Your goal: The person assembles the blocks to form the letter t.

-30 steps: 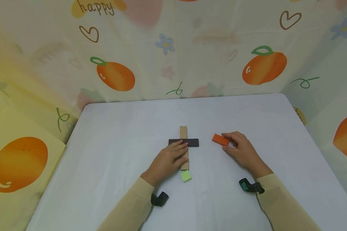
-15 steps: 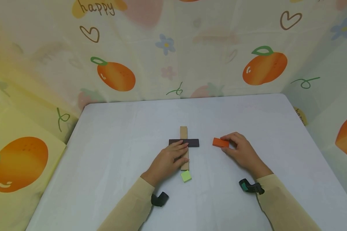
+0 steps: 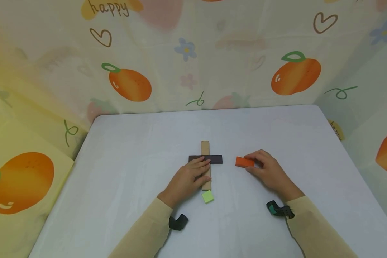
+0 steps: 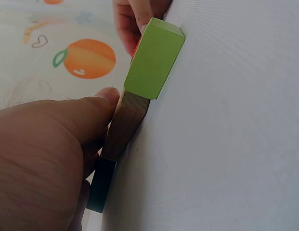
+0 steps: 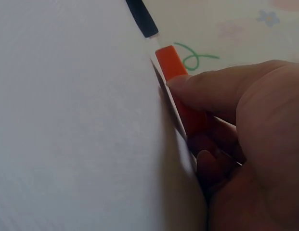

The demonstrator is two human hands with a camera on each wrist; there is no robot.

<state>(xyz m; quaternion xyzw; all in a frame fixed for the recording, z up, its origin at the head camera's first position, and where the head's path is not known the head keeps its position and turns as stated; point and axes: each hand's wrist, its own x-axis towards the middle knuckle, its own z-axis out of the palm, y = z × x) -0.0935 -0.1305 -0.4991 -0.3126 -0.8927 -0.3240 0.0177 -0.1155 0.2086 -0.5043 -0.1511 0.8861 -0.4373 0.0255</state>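
Note:
A dark, flat rectangular block [image 3: 215, 159] lies crosswise in line with plain wooden strips [image 3: 205, 147], making a cross shape on the white table. My left hand [image 3: 185, 181] rests on it, fingers extended over the dark block and thumb on the lower wooden strip [image 4: 124, 126]. A small light-green block [image 3: 208, 196] sits at the near end of that strip, turned slightly askew. To the right, my right hand [image 3: 271, 173] pinches an orange block [image 3: 244, 162] by its right end, between thumb and fingers. In the right wrist view the orange block [image 5: 174, 67] is close over the tabletop, with a shadow beneath.
The white-covered table [image 3: 142, 143] reaches back to a curtain [image 3: 225, 71] printed with oranges, hearts and flowers. Dark wrist cameras [image 3: 178, 222] are strapped at both sleeves. A narrow gap separates the orange block from the right end of the dark one.
My right hand has turned the orange block from a slant to nearly level with the dark block and shifted slightly towards me and to the left. My left hand has stayed put.

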